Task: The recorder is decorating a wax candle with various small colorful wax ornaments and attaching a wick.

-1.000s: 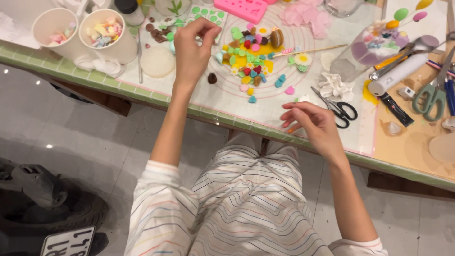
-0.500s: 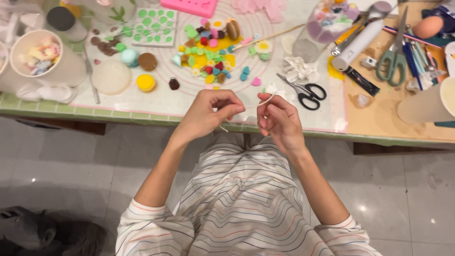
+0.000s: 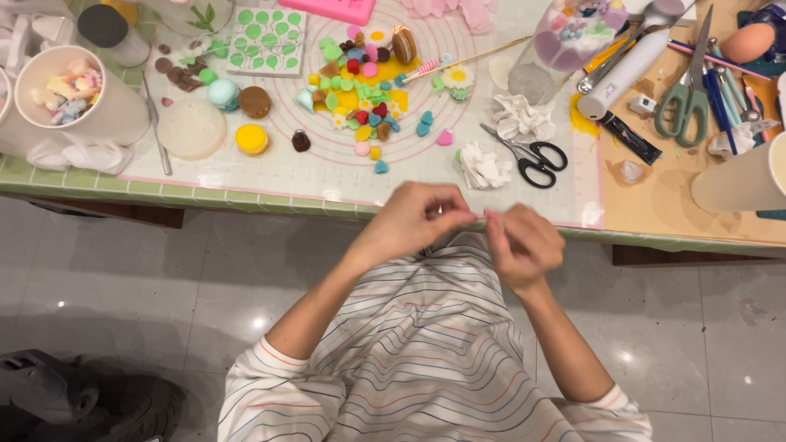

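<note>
Hands: we find left hand and right hand meeting at the table's near edge, fingers pinched together; contents too small to tell.
Cup, left edge: holds pastel pieces.

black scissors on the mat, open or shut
Shut: the black scissors lie flat on the mat, blades together in one point, the two handle loops side by side.

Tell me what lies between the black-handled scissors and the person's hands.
In the head view, only bare white mat separates the black-handled scissors from the hands; crumpled white bits sit just left.
</note>
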